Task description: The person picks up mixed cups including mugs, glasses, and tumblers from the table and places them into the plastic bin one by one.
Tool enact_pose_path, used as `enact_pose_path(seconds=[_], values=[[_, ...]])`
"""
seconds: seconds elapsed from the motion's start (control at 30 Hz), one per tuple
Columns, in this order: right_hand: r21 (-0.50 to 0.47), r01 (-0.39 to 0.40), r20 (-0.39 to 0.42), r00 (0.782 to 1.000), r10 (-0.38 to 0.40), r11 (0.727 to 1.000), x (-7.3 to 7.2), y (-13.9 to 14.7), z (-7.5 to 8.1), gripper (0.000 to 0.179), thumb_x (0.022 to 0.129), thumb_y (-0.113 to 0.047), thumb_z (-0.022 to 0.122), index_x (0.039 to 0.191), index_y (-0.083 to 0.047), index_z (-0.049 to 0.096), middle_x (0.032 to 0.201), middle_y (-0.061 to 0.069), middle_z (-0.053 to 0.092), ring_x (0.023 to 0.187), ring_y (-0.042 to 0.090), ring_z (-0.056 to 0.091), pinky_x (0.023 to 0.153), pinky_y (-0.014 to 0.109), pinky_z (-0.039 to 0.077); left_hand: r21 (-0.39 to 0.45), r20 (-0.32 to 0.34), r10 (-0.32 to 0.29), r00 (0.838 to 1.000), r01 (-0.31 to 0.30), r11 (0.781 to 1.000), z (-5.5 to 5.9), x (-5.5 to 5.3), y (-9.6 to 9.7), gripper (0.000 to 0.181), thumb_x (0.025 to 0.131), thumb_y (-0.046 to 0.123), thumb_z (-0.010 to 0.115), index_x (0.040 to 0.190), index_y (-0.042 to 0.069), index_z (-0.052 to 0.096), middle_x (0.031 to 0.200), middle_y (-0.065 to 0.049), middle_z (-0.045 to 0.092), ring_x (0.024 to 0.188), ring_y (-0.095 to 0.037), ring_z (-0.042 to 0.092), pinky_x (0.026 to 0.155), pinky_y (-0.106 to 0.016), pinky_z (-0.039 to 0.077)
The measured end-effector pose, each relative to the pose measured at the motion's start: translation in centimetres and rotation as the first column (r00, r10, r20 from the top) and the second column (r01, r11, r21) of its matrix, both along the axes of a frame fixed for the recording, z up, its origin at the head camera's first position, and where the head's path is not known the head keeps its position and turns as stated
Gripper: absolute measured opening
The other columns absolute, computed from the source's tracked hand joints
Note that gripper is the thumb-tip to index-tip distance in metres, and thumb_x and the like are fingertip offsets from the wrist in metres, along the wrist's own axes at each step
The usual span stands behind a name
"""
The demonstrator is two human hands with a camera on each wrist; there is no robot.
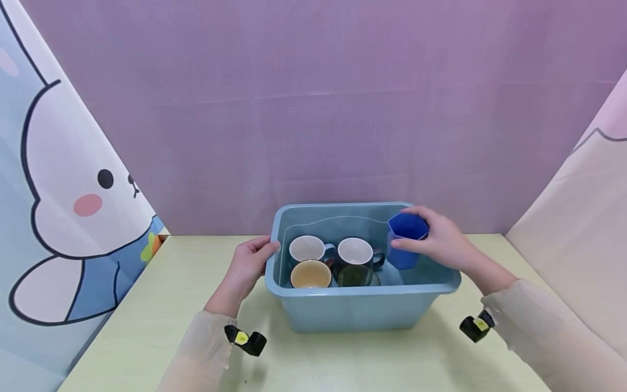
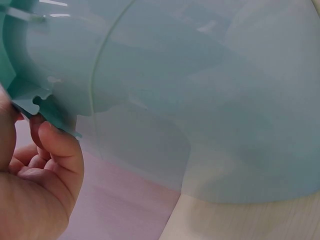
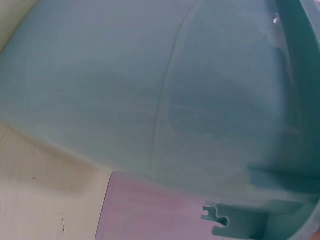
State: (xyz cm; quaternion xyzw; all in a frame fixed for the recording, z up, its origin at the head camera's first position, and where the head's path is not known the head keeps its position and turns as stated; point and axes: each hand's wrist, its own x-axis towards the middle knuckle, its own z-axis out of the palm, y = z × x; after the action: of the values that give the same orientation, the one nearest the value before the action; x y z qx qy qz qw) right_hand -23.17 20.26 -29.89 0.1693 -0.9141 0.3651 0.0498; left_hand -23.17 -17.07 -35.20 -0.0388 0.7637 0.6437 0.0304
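A light blue plastic tub (image 1: pixel 362 310) stands on the table with several cups inside. My left hand (image 1: pixel 249 261) grips its left rim; in the left wrist view, curled fingers (image 2: pixel 62 142) hook under the edge. With thumb and fingers my right hand (image 1: pixel 448 245) holds a blue hexagonal cup (image 1: pixel 401 258), upright inside the tub's right end. To its left are a dark mug (image 1: pixel 355 251) with a white inside and a mug with a light blue handle (image 1: pixel 306 249). In front sit a mug with a cream inside (image 1: pixel 311 275) and a dark see-through glass cup (image 1: pixel 356 276).
The pale wooden table (image 1: pixel 343 365) reaches to a purple cloth backdrop (image 1: pixel 313 120). A cartoon-printed cloth (image 1: pixel 73 179) hangs on the left, a pale one (image 1: pixel 583 234) on the right. The tub's outer wall (image 3: pixel 115 95) fills most of the right wrist view, with the right hand mostly hidden.
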Motion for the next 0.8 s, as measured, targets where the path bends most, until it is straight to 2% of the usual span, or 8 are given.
enact_pose_path(seconds=[0.47,0.8], values=[[0.078,-0.056,0.032,0.998,0.054,0.995,-0.8,-1.2,-0.5,0.069,0.079,-0.041,0.073,0.132,-0.008,0.045,0.126,0.022,0.053,0.11,0.043,0.055,0.077,0.047,0.056,-0.007,0.001,-0.004,1.0,0.004,1.0,0.0,0.0,0.0,0.04,0.096,0.029,0.053,0.13,0.009,0.057,0.122,-0.018,0.061,0.091,-0.02,0.066,0.083,-0.034,0.056],[0.11,-0.063,0.055,0.997,0.057,0.992,-1.2,-2.1,-1.4,0.072,0.077,-0.045,0.074,0.132,-0.008,0.044,0.122,0.02,0.057,0.107,0.037,0.058,0.077,0.046,0.056,-0.007,0.002,-0.004,1.0,0.004,1.0,0.0,-0.1,-0.1,0.04,0.096,0.03,0.054,0.13,0.009,0.057,0.122,-0.017,0.061,0.094,-0.022,0.066,0.085,-0.035,0.056]])
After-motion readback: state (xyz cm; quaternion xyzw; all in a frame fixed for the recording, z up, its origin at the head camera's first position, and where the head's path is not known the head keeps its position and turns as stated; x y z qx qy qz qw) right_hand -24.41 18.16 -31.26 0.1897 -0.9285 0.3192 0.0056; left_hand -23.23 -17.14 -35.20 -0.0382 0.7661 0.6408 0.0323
